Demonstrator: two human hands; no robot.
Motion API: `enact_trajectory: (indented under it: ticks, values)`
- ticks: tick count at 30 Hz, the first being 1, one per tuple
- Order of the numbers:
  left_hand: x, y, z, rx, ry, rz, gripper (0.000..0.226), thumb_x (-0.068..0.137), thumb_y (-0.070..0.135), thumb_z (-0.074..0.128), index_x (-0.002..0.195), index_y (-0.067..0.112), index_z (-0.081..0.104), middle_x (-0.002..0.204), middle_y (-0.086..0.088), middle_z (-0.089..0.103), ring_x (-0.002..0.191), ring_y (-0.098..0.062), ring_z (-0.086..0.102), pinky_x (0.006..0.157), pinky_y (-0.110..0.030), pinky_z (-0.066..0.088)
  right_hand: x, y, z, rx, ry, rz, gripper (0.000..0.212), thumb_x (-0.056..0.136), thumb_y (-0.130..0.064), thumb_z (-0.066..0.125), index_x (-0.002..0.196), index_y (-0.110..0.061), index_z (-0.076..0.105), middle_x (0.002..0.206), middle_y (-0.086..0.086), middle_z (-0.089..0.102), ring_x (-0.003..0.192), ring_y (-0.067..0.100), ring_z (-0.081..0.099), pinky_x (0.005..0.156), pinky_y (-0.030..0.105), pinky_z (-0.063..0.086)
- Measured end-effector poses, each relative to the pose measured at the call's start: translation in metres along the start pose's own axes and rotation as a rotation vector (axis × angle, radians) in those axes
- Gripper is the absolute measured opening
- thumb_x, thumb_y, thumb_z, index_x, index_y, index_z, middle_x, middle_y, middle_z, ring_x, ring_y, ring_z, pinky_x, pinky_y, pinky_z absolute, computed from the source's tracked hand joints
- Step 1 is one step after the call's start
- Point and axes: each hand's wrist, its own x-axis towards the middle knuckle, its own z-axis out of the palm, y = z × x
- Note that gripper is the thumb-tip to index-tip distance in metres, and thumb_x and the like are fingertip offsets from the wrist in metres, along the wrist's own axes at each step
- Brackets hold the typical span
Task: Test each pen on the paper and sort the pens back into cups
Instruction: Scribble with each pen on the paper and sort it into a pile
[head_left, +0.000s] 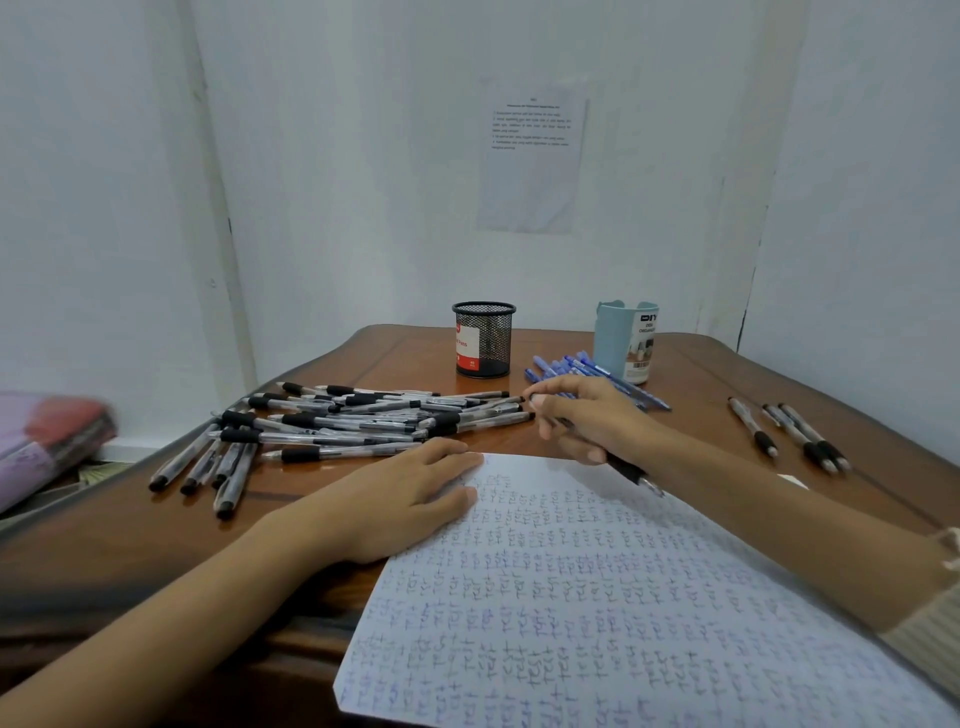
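Before me: one brown wooden bench (701, 374) in a white corner. One printed sheet (532, 156) on the wall (363, 182); one pink-and-red bundle (47, 436) low at my left.

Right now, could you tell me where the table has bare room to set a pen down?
The table is bare between the blue pens and the loose pens at right, and left of the mesh cup behind the black pile. That pile and the space before the blue cup are crowded.

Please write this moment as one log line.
left hand: flat on scribbled white paper's edge | right hand: holds black-and-clear plastic pen, fingertips near heap of black-capped clear pens
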Motion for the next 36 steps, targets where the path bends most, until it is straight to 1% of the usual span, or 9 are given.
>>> enact_trajectory:
  ticks: [6, 11, 16, 18, 22, 26, 29, 32, 36]
  values:
    - [-0.001, 0.001, 0.0, -0.001, -0.005, 0.002, 0.053, 0.097, 0.049, 0.023, 0.148, 0.035, 0.013, 0.153, 0.018, 0.013, 0.133, -0.003, 0.027, 0.104, -0.018, 0.022, 0.001, -0.014, -0.011, 0.312, -0.048, 0.139, 0.01, 0.084, -0.012, 0.061, 0.092, -0.006, 0.059, 0.049, -0.003, 0.058, 0.026, 0.002, 0.037, 0.026, 0.01, 0.028]
    - [-0.001, 0.001, 0.0, -0.01, -0.001, 0.004, 0.053, 0.097, 0.049, 0.023, 0.148, 0.035, 0.014, 0.152, 0.019, 0.013, 0.133, -0.002, 0.027, 0.105, -0.018, 0.021, 0.004, -0.012, -0.021, 0.7, 0.223, 0.149, 0.032, 0.097, -0.024, 0.042, 0.073, -0.006, 0.053, 0.056, 0.007, 0.054, 0.03, 0.006, 0.042, 0.029, 0.011, 0.032]
    - [-0.001, 0.001, -0.001, -0.012, -0.005, 0.0, 0.053, 0.097, 0.049, 0.023, 0.148, 0.035, 0.013, 0.152, 0.019, 0.012, 0.134, -0.002, 0.026, 0.103, -0.016, 0.019, 0.009, -0.004, -0.026, 0.297, 0.309, 0.072, 0.052, 0.101, -0.039, 0.025, 0.076, -0.005, 0.055, 0.048, 0.003, 0.046, 0.029, 0.007, 0.038, 0.027, 0.012, 0.022]
    - [-0.001, 0.002, -0.001, -0.016, -0.007, 0.001, 0.053, 0.098, 0.048, 0.023, 0.148, 0.034, 0.014, 0.152, 0.019, 0.012, 0.134, -0.002, 0.026, 0.104, -0.016, 0.019, 0.008, -0.003, -0.029, 0.346, 0.281, 0.09, 0.054, 0.102, -0.038, 0.025, 0.076, -0.004, 0.058, 0.04, 0.002, 0.044, 0.027, 0.007, 0.036, 0.026, 0.013, 0.021]
    - [-0.001, 0.001, 0.0, -0.018, -0.007, 0.001, 0.053, 0.097, 0.049, 0.023, 0.148, 0.035, 0.014, 0.152, 0.019, 0.012, 0.133, -0.002, 0.027, 0.105, -0.018, 0.022, 0.006, 0.0, -0.028, 0.55, 0.172, 0.142, 0.048, 0.095, -0.043, 0.041, 0.08, -0.004, 0.064, 0.053, 0.005, 0.062, 0.039, 0.01, 0.057, 0.038, 0.015, 0.043]
    - [-0.001, 0.0, 0.0, -0.021, -0.001, 0.001, 0.053, 0.097, 0.049, 0.023, 0.148, 0.036, 0.014, 0.152, 0.02, 0.012, 0.133, -0.002, 0.027, 0.105, -0.019, 0.022, 0.002, -0.009, -0.017, 0.674, 0.134, 0.134, 0.011, 0.084, -0.013, 0.062, 0.077, -0.006, 0.059, 0.067, 0.007, 0.063, 0.043, 0.008, 0.059, 0.037, 0.014, 0.048]
    - [-0.001, 0.0, 0.0, -0.019, -0.003, -0.001, 0.053, 0.097, 0.049, 0.023, 0.148, 0.035, 0.013, 0.153, 0.019, 0.012, 0.134, -0.002, 0.026, 0.106, -0.019, 0.021, 0.001, -0.008, -0.01, 0.691, 0.184, 0.14, 0.014, 0.085, 0.003, 0.059, 0.076, -0.005, 0.053, 0.067, 0.006, 0.056, 0.037, 0.005, 0.052, 0.037, 0.015, 0.048]
    - [-0.001, 0.001, 0.0, -0.015, -0.003, -0.002, 0.053, 0.097, 0.049, 0.023, 0.148, 0.035, 0.013, 0.152, 0.02, 0.011, 0.133, -0.002, 0.026, 0.105, -0.018, 0.02, -0.002, -0.006, -0.006, 0.626, 0.138, 0.12, 0.007, 0.093, -0.006, 0.05, 0.087, -0.006, 0.052, 0.048, 0.004, 0.052, 0.044, 0.011, 0.061, 0.049, 0.025, 0.057]
    - [-0.002, 0.002, -0.001, -0.009, 0.0, -0.004, 0.053, 0.098, 0.048, 0.024, 0.148, 0.035, 0.013, 0.152, 0.02, 0.013, 0.132, -0.001, 0.027, 0.103, -0.016, 0.021, -0.009, -0.002, 0.006, 0.365, -0.111, 0.108, 0.027, 0.097, -0.028, 0.045, 0.1, -0.009, 0.064, 0.078, 0.008, 0.071, 0.065, 0.017, 0.07, 0.052, 0.024, 0.056]
